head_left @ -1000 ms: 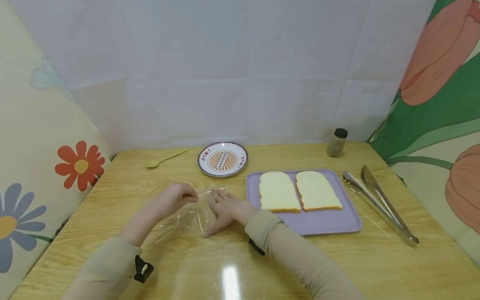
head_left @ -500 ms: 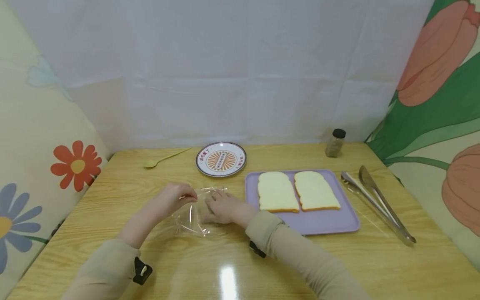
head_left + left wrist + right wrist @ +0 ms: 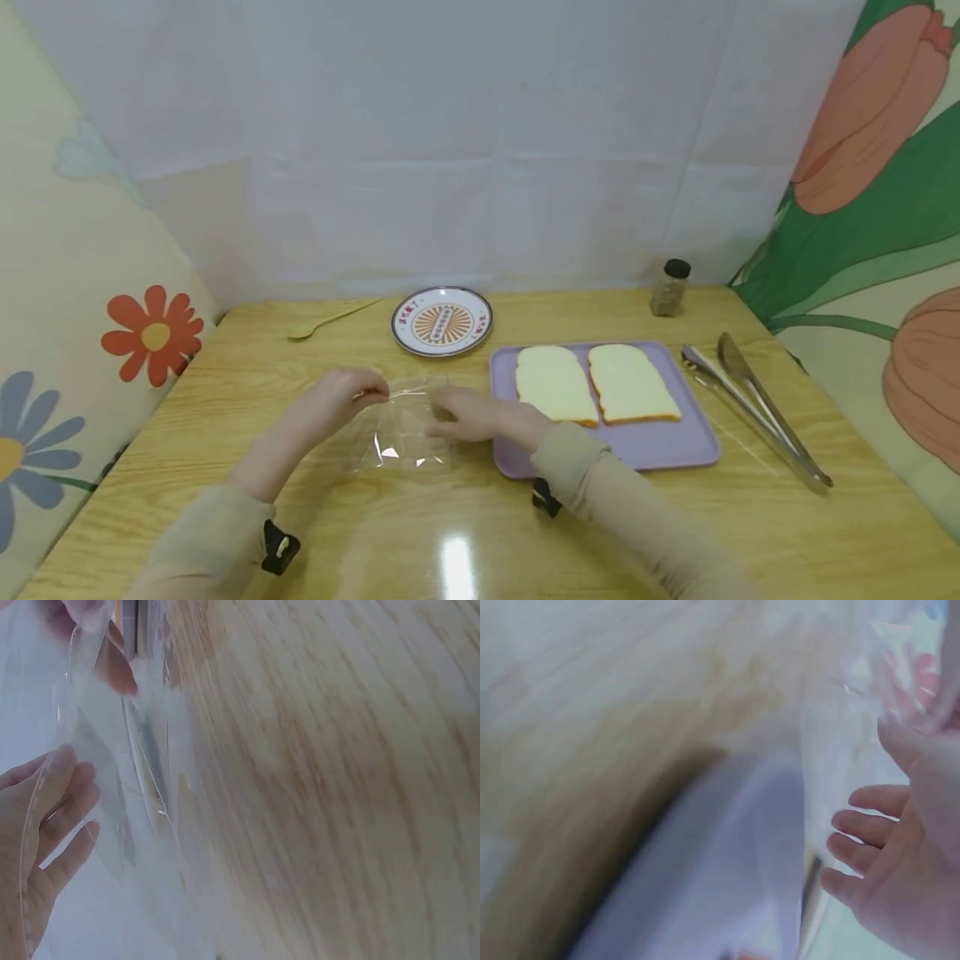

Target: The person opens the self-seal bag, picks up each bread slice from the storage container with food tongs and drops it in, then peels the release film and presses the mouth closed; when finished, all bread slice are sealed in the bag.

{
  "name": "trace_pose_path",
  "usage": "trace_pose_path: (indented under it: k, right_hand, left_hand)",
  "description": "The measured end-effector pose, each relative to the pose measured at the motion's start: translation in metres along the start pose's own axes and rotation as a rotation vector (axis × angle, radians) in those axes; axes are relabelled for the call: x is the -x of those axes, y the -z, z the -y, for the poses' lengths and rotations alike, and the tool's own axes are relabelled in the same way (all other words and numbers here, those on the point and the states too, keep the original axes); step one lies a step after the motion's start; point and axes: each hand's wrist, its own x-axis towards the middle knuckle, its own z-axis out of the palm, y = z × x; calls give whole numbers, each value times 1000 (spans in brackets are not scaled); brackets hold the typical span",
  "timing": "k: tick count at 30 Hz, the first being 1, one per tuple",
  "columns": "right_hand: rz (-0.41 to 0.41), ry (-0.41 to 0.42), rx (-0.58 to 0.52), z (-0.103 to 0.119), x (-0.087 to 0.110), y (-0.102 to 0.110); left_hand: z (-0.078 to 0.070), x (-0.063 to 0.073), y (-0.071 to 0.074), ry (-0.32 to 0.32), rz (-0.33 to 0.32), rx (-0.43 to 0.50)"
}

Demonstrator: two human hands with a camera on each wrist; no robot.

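My left hand (image 3: 341, 402) pinches the upper left edge of a crinkled clear plastic bag (image 3: 401, 429) just above the wooden table. The left wrist view shows the bag's film (image 3: 112, 772) hanging by the pinching thumb and fingers. Across from it, my right hand (image 3: 472, 414) is at the bag's right side, thumb and fingers apart. In the right wrist view its fingers (image 3: 859, 825) are spread and loosely bent, and its thumb is close to the film. Whether the right hand touches the bag is hard to tell.
Right of the bag, a purple tray (image 3: 637, 450) bears two bread slices (image 3: 555, 383). Metal tongs (image 3: 757, 408) lie beyond it. A black-capped spice jar (image 3: 670, 287), a printed plate (image 3: 442, 322) and a gold spoon (image 3: 330, 319) are along the back.
My right hand has lifted off the flattened bag and drawn back to the right, over the tray's near left corner. The bag's front now stands up more. My left hand keeps its pinch.
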Motion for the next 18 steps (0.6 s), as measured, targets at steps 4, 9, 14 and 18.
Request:
trace_pose_path:
  k: [4,9,14,18]
  right_hand:
    - [-13,-52,-161,-10,34,18]
    - [-143,-84,-159,-29,83,37]
    - [-265,-163,-148,-53,131,46]
    - [-367,-237,-117,-71,169,49]
  left_hand:
    - [0,1,-1,-1,-22,-10]
    - [-1,1,0,-3,-7,-38]
    - [0,2,1,25,32,-40]
    - [-1,2,1,66,25,-20]
